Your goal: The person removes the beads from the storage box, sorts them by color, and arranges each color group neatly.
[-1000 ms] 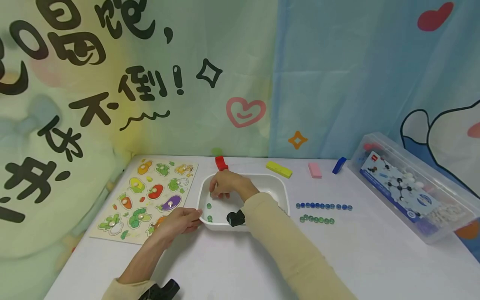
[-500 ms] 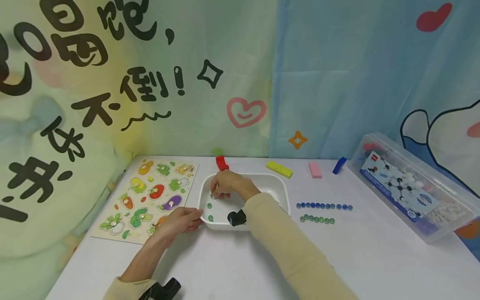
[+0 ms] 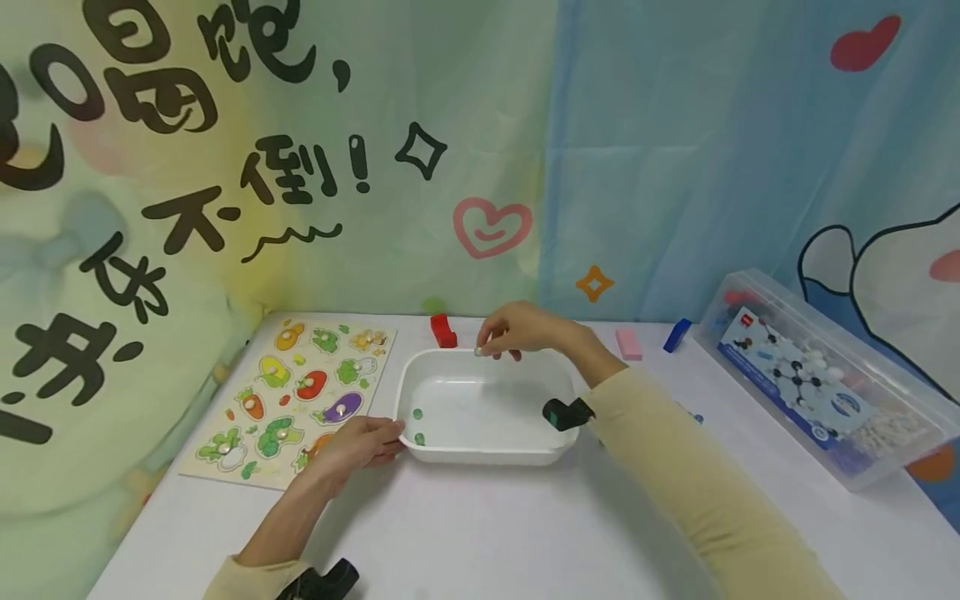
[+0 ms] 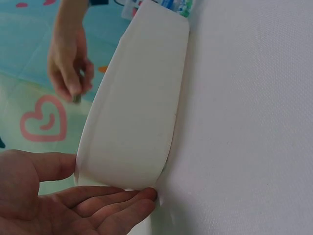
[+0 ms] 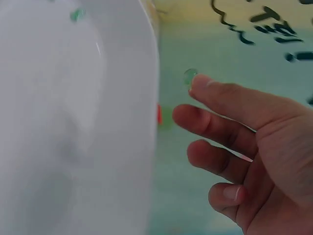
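My right hand [image 3: 517, 327] is raised over the far rim of a white plastic tub. Between thumb and forefinger it pinches a green glass marble [image 5: 190, 76], with the other fingers loosely bent. At the tub's near left corner my left hand [image 3: 367, 440] grips the edge. The left wrist view has its thumb at the rim and its fingers along the lower side of the tub [image 4: 132, 98]. Inside the tub, toward the left wall, lie two more green marbles, the farther marble [image 3: 417, 413] and the nearer marble [image 3: 419, 439].
A wooden vegetable puzzle board [image 3: 292, 392] lies left of the tub. Behind stand a red block [image 3: 442, 332], a pink block [image 3: 630, 343] and a blue block [image 3: 677, 335]. A clear storage box [image 3: 832, 383] is at right. The right sleeve hides most of the marble rows.
My right hand has lifted out of the tub's left part, moving right and back with a green marble. The left hand keeps its place at the corner.
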`<action>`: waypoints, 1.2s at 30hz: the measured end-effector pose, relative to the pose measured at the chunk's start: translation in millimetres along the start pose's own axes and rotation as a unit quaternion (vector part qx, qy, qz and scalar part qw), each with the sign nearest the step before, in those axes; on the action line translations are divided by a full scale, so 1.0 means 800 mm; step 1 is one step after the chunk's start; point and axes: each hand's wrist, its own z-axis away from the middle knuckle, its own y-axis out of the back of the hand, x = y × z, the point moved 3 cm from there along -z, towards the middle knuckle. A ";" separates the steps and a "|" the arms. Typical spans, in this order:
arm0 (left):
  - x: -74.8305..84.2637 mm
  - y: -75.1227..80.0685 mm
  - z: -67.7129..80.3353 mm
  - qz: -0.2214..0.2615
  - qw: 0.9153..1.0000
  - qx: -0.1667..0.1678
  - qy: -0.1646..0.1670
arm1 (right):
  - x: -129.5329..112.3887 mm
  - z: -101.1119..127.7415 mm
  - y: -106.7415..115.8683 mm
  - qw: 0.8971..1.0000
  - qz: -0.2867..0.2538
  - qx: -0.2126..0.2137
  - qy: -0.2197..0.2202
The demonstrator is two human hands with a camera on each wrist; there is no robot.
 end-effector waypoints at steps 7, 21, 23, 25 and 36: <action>-0.003 -0.003 0.000 -0.006 1.000 -0.004 -0.001 | 0.071 0.117 0.023 0.999 -0.018 0.033 -0.033; -0.001 0.000 0.005 -0.002 1.000 0.003 0.010 | 0.207 0.278 -0.055 0.984 -0.069 0.083 -0.142; 0.000 0.001 0.005 -0.001 1.000 0.003 0.006 | 0.216 0.284 -0.064 0.982 -0.074 0.087 -0.148; 0.002 0.001 0.005 -0.002 1.000 0.002 0.004 | 0.221 0.287 -0.070 0.981 -0.079 0.092 -0.149; 0.005 0.000 0.001 0.013 1.000 0.003 0.007 | 0.228 0.285 -0.082 0.980 -0.071 0.109 -0.153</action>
